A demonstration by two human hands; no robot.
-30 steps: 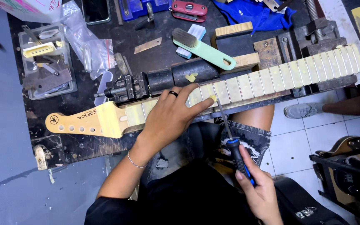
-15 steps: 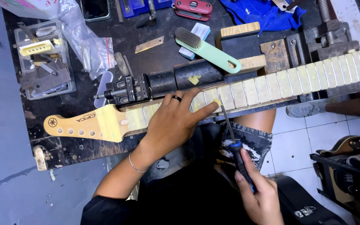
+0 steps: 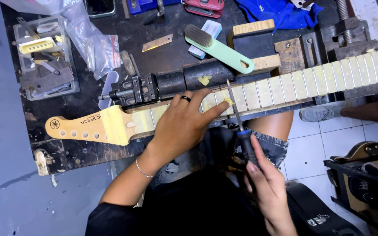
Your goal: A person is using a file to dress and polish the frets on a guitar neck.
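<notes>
A pale wooden guitar neck [image 3: 285, 87] lies across the dark workbench [image 3: 66, 153], headstock [image 3: 84, 127] at the left. My left hand [image 3: 184, 124] presses flat on the fretboard near the headstock end, a dark ring on one finger and its fingertips spread towards the right. My right hand [image 3: 265, 185] grips the blue-and-black handle of a thin file [image 3: 237, 113]. The file's metal blade reaches up across the fretboard just right of my left fingertips.
A black clamp block [image 3: 132, 91] sits behind the neck. A green-handled brush [image 3: 219, 48], wooden blocks [image 3: 252, 28], a vise [image 3: 351, 39], a clear parts box [image 3: 44, 57], a plastic bag [image 3: 92, 43] and blue cloth [image 3: 281, 11] crowd the bench. A guitar body [image 3: 364, 150] stands at right.
My right hand has lifted the file closer, so its blade now lies across the fretboard beside my left fingertips. My left hand stays pressed on the neck.
</notes>
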